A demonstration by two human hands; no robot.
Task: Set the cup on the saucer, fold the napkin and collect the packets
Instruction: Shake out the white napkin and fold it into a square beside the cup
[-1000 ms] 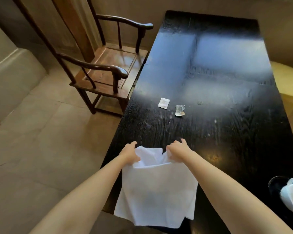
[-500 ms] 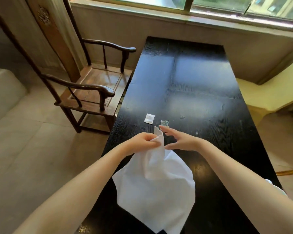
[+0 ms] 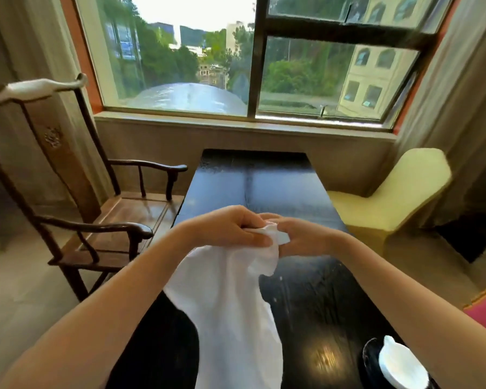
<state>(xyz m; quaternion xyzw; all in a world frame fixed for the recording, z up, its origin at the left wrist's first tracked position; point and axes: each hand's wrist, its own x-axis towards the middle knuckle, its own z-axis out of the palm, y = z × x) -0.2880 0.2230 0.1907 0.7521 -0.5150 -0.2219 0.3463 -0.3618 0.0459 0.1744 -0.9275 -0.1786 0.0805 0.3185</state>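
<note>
Since 0.5 s ago both hands lifted the napkin (image 3: 230,304) higher | near right: cup (image 3: 401,366) on saucer (image 3: 368,351) | left hand (image 3: 230,228) and right hand (image 3: 300,237) together, pinching its bunched top, cloth hanging over counter (image 3: 306,304) | advice: match corners, lay flat, crease | packets: hidden beyond hands

You had daylight pouring in through the window (image 3: 236,66), its sky blown out to white. It left a pale sheen on the far end of the table (image 3: 253,178) and a warm glare spot near you. The napkin (image 3: 230,304) glowed almost without detail. Your wide lens bowed the chair (image 3: 68,164) and the edges, and everything looked soft and slightly smeared.
</note>
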